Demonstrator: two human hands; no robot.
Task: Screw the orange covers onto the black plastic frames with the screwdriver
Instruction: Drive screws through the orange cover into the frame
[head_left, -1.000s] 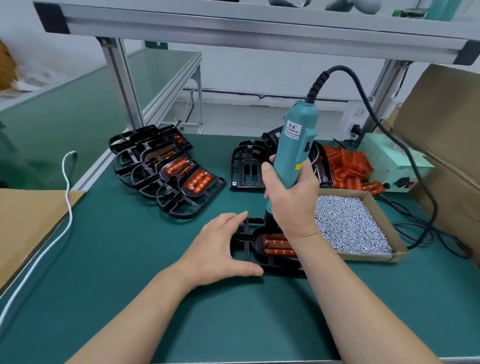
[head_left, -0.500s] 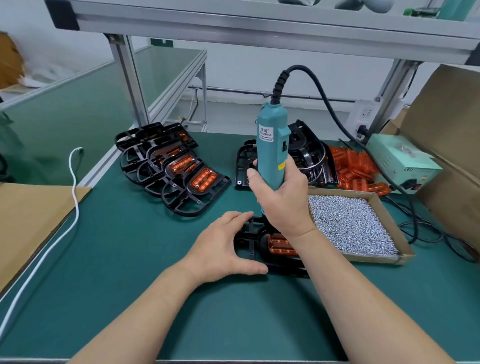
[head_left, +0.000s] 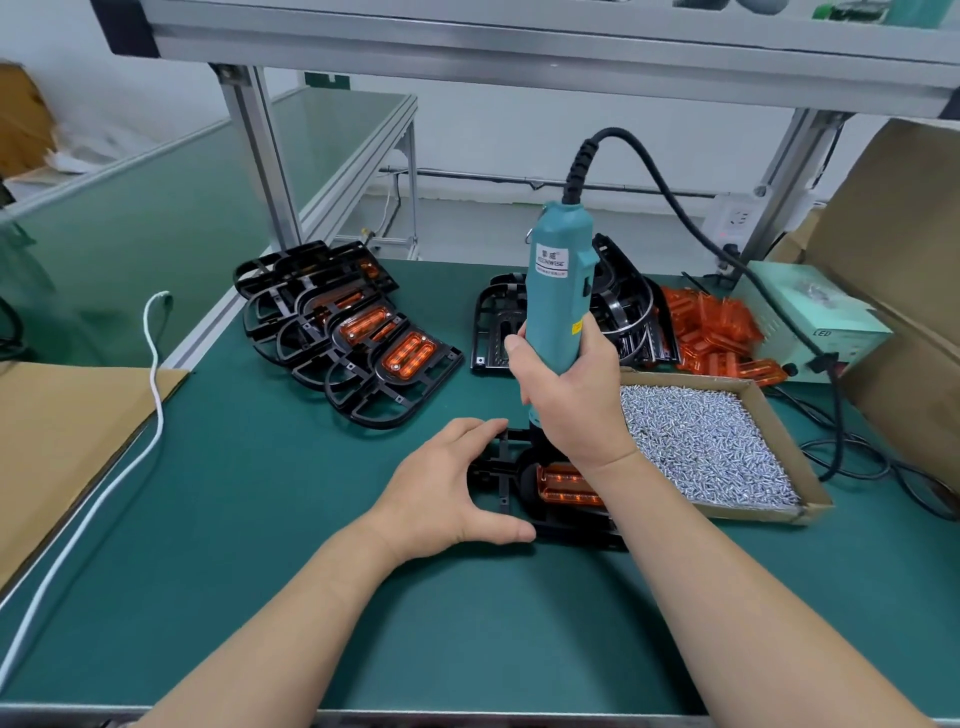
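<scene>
Your driver (head_left: 558, 291) had straightened from its earlier lean and stood upright, gripped by your right hand (head_left: 571, 410), over the frame (head_left: 498, 483) and its cover (head_left: 566, 486) at table centre. Your left hand (head_left: 441, 499) clasped the frame's 9 o'clock end. Finished frames (head_left: 353, 332) lay at 10 o'clock.

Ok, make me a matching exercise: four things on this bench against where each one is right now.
Things:
1 screwdriver
2 black frame
3 screw tray
4 loose orange covers

Places:
A heaped at back right by the pale green box
B gripped upright in the right hand
C held at its end by the left hand
D on the mat just right of the right wrist

Pairs: 1-B, 2-C, 3-D, 4-A
</scene>
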